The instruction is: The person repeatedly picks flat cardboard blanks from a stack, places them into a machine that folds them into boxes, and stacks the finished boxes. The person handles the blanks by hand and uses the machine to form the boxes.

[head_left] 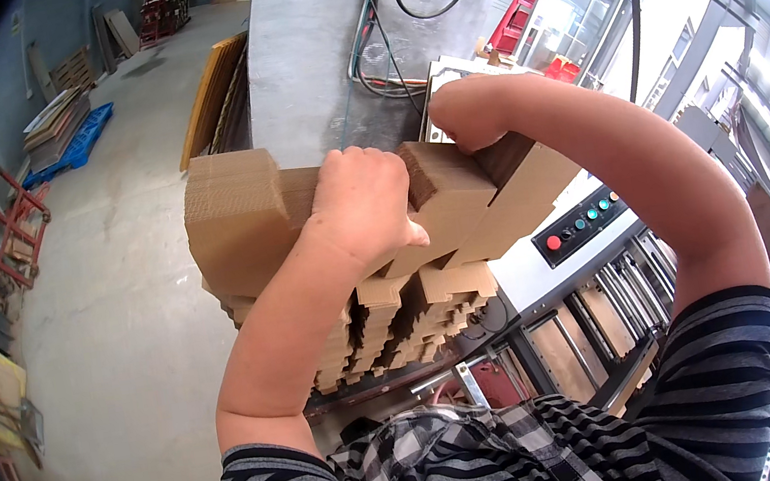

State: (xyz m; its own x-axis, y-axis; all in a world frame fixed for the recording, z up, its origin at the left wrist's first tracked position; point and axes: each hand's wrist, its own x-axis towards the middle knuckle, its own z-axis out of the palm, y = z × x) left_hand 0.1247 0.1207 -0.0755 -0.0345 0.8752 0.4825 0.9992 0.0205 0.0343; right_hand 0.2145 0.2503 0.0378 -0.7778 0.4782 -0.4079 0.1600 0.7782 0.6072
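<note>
A thick stack of flat brown cardboard blanks with notched edges lies in front of me. My left hand is closed over its middle, the fingers curled down past the far edge and the thumb along the near side. Farther right, my right hand bends down at the wrist into a notch of the same stack. Its fingers are mostly hidden, but it appears closed against the cardboard. Below, nearer to me, more cut cardboard pieces are piled with their stepped edges showing.
A grey metal surface with cables and hoses stands beyond the stack. On the right are a control panel with coloured buttons and machine rollers. Boards lean at the far left of the surface. A blue pallet and red hand truck stand on the left.
</note>
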